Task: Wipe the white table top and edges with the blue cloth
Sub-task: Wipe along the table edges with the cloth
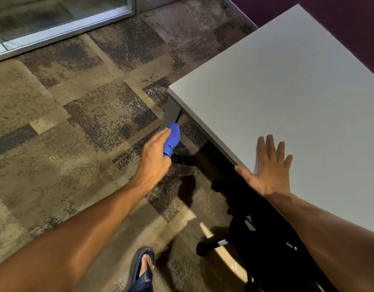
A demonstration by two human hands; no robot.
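The white table (291, 85) fills the right side of the head view, its near corner pointing left. Below that corner, beside the table leg (171, 112), my left hand (154, 157) grips the bunched blue cloth (171, 140); the cloth hangs over the carpet, just below the leg's visible end, and I cannot tell whether it touches the leg. My right hand (268, 167) lies flat on the table top near its front edge, fingers spread and straight, thumb at the edge.
Patterned brown and grey carpet (76, 123) covers the floor. A black chair base (234, 239) with castors sits under the table. My sandalled foot (143, 268) is at the bottom. A metal-framed glass partition (55, 26) runs along the back left.
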